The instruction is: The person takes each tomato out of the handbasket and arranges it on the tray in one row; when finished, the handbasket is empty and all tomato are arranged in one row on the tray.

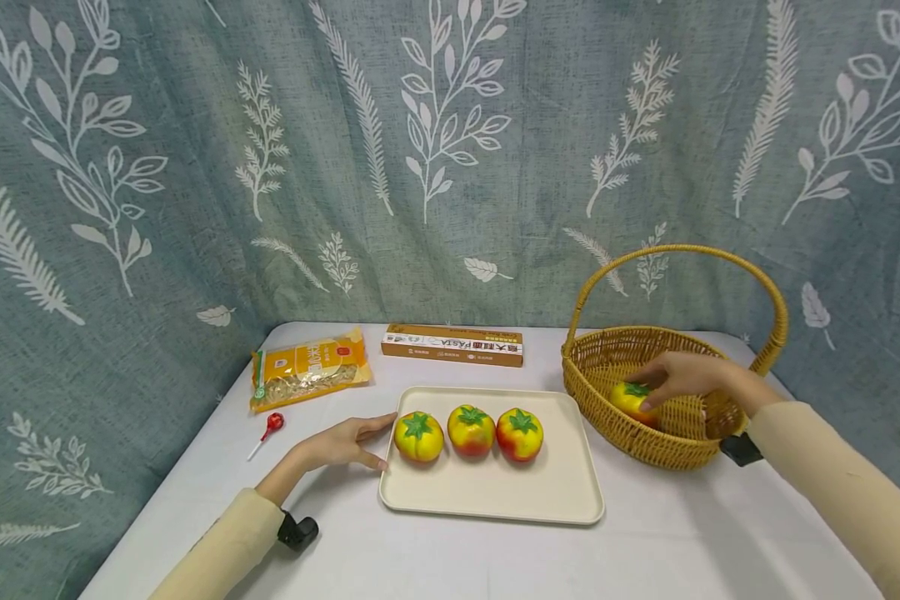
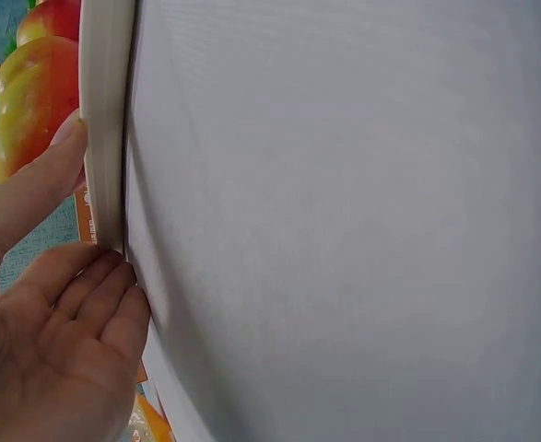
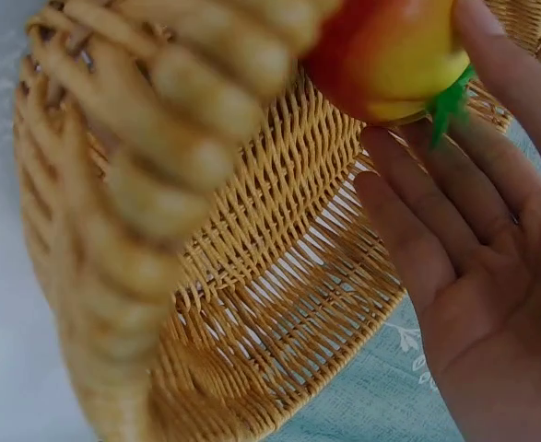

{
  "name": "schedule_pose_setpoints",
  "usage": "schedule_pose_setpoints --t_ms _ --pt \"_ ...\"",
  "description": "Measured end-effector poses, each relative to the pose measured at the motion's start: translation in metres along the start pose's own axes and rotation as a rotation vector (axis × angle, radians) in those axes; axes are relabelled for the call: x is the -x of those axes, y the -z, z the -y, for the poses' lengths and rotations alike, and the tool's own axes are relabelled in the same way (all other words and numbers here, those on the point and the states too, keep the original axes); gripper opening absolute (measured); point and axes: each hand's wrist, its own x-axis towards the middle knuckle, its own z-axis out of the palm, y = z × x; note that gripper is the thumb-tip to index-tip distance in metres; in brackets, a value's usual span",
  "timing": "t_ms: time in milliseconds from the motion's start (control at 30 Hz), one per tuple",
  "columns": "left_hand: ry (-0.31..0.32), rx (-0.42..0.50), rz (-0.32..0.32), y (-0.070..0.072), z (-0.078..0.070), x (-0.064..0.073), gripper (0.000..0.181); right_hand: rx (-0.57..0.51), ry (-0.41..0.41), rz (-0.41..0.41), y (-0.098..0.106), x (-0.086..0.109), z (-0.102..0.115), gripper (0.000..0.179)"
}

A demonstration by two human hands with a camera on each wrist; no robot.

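My left hand [image 1: 345, 442] is at the left edge of a cream tray [image 1: 495, 492]. In the left wrist view its thumb [image 2: 63, 152] lies on top of the tray's rim, while the other fingers are bent against the outer side below. Three yellow-red fruits [image 1: 472, 431] with green leafy tops stand in a row on the tray. Inside the wicker basket [image 1: 600, 417], my right hand [image 1: 682, 379] holds another such fruit [image 1: 630, 404]. The right wrist view shows the thumb on one side of this fruit [image 3: 394, 60] and the fingers on the other.
A pasta box [image 1: 452, 345] lies behind the tray. To the left are a yellow food packet [image 1: 311, 371] and a red lollipop [image 1: 273, 422]. The basket's tall handle [image 1: 678, 248] arches over its opening. A patterned curtain [image 1: 450, 167] hangs behind the white table [image 1: 435, 558].
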Motion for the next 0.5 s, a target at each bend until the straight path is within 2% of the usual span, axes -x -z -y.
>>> schedule_pose_setpoints --t_ms 233,500 --pt "-0.010 -0.006 0.005 0.0005 -0.0012 0.0013 0.085 -0.047 0.017 0.041 -0.0009 -0.0066 0.0066 0.069" --pt "-0.006 -0.002 0.000 0.0011 -0.0012 0.0005 0.084 -0.042 0.002 0.023 -0.0013 -0.0108 0.0074 0.067"
